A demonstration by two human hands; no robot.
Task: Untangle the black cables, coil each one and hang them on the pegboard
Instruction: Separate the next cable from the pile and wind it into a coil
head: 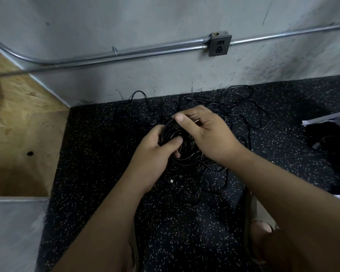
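Observation:
A coil of black cable (pixel 182 154) hangs between my hands above the speckled black floor mat (pixel 98 154). My left hand (pixel 155 152) grips the coil's left side, thumb across the loops. My right hand (pixel 206 132) pinches a strand at the top of the coil between thumb and fingers. More loose black cables (pixel 241 107) lie tangled on the mat behind my hands, reaching the foot of the wall. The pegboard is not in view.
A grey concrete wall (pixel 145 22) carries a metal conduit (pixel 126 54) and a socket plate (pixel 219 45). A wooden board (pixel 18 124) stands at the left. A dark object with paper (pixel 326 130) lies at the right edge. My foot (pixel 261 224) rests at lower right.

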